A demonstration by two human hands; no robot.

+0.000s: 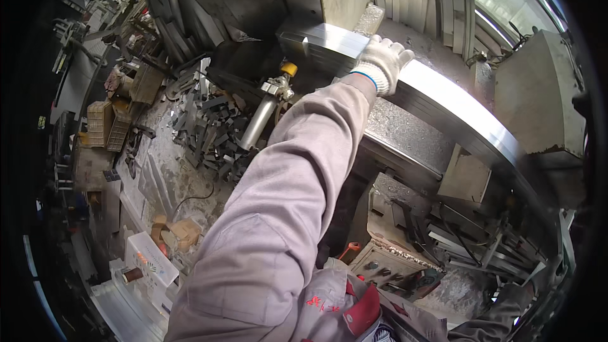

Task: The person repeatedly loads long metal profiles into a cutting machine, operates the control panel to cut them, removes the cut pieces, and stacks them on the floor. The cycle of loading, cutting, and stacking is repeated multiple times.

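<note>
My left hand [381, 63], in a white knit glove with a blue-edged cuff, lies over a long, shiny metal profile [453, 98]. Its fingers curl over the far edge of the profile. The palm and thumb are hidden. To the fisheye view the profile looks bent, running from the upper middle down to the right. Below it is a machine bed [405, 130] strewn with metal chips. A silver cylinder with a yellow cap [259, 120] stands left of my forearm. My right sleeve [497, 316] shows dimly at the lower right; I cannot make out the right hand.
Dark metal offcuts [212, 133] lie heaped on the floor at the left. A control box with knobs [386, 266] stands below the machine bed. At the lower left is a white carton [149, 269]. Long profiles [415, 0] lean at the back. Crates [100, 123] stand far left.
</note>
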